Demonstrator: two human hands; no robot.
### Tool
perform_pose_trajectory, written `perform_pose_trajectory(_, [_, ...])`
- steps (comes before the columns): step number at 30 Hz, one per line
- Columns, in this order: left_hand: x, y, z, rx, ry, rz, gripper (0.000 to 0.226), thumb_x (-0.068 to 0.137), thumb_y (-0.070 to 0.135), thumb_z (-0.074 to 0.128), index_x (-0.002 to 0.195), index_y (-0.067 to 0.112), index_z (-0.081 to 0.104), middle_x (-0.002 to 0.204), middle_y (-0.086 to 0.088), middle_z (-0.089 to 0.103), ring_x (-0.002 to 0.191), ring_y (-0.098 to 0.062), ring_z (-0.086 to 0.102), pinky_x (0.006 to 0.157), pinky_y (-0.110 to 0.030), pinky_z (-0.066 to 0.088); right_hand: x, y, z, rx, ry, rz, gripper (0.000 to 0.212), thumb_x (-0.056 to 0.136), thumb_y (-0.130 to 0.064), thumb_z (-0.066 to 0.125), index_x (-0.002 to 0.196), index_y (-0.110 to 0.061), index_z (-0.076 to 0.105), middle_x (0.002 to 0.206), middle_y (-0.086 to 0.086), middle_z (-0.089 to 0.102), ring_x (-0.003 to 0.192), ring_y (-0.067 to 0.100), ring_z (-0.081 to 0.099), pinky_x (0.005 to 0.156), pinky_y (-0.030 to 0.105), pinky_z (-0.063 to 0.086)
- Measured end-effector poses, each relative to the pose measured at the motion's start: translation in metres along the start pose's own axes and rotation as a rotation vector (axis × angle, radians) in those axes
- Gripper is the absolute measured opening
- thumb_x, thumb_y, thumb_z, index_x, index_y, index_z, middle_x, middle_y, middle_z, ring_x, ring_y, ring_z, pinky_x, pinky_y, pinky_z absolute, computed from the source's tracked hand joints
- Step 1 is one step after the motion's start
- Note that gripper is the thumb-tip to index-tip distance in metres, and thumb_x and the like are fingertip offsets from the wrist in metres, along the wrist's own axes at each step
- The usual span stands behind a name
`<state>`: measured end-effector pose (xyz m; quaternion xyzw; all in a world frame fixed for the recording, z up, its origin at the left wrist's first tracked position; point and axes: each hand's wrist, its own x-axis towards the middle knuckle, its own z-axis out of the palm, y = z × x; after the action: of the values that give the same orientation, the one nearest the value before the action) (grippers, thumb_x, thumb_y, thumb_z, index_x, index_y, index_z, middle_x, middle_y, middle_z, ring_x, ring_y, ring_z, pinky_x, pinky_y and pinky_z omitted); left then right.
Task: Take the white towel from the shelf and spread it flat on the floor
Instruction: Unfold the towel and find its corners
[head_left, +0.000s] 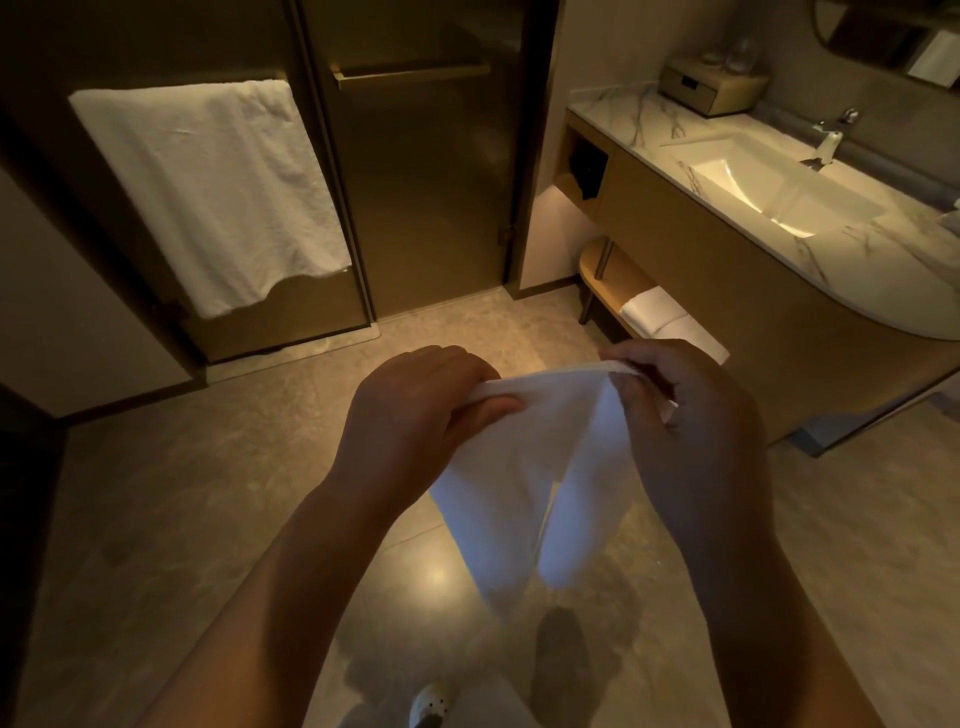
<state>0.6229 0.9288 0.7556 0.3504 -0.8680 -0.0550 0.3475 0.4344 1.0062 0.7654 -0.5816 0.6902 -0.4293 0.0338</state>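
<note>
While I hold the white towel up over the floor, its long axis runs downward, folds hanging toward my feet and its top edge level between my hands. My left hand has thumb and fingers closed on the left corner. My right hand pinches the right corner, though the fingertips there look partly hidden. More folded towels sit on the shelf beyond.

A large white bath towel hangs over a bar on a glass door at ten o'clock. At two o'clock, a marble vanity counter holds a lit sink basin, a chrome faucet and a wooden box.
</note>
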Motion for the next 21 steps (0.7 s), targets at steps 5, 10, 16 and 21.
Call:
perform_pose_trajectory(5, [0.01, 0.012, 0.006, 0.01, -0.012, 0.097, 0.03, 0.089, 0.037, 0.052, 0.081, 0.012, 0.067, 0.072, -0.001, 0.064, 0.067, -0.017, 0.055, 0.061, -0.023, 0.03, -0.001, -0.003, 0.003, -0.086, -0.245, -0.062, 0.029, 0.089, -0.031, 0.055, 0.116, -0.027, 0.062, 0.103, -0.015, 0.06, 0.091, 0.002, 0.052, 0.077, 0.02, 0.042])
perform_pose_trajectory(10, [0.013, 0.012, 0.006, 0.025, -0.072, 0.12, 0.029, 0.087, 0.038, 0.054, 0.082, 0.013, 0.068, 0.074, 0.0, 0.065, 0.068, -0.017, 0.056, 0.063, -0.022, 0.028, -0.007, 0.001, 0.009, -0.067, -0.174, -0.05, 0.017, 0.091, -0.021, 0.057, 0.105, -0.018, 0.067, 0.094, -0.004, 0.068, 0.082, 0.009, 0.06, 0.074, 0.029, 0.05])
perform_pose_trajectory(16, [0.008, -0.001, 0.0, 0.019, -0.065, 0.058, 0.032, 0.085, 0.044, 0.056, 0.08, 0.014, 0.065, 0.072, 0.001, 0.062, 0.067, -0.016, 0.054, 0.062, -0.022, 0.03, -0.004, 0.006, 0.007, -0.025, -0.123, 0.022, 0.024, 0.089, -0.03, 0.048, 0.106, -0.022, 0.063, 0.095, -0.012, 0.059, 0.085, 0.006, 0.055, 0.073, 0.025, 0.047])
perform_pose_trajectory(21, [0.009, 0.004, 0.001, -0.011, -0.033, 0.051, 0.031, 0.085, 0.043, 0.056, 0.081, 0.014, 0.064, 0.072, 0.002, 0.06, 0.068, -0.01, 0.05, 0.065, -0.02, 0.03, 0.001, 0.001, 0.006, 0.037, -0.242, -0.017, 0.028, 0.088, -0.036, 0.048, 0.112, -0.028, 0.061, 0.102, -0.015, 0.06, 0.092, -0.002, 0.054, 0.078, 0.017, 0.044])
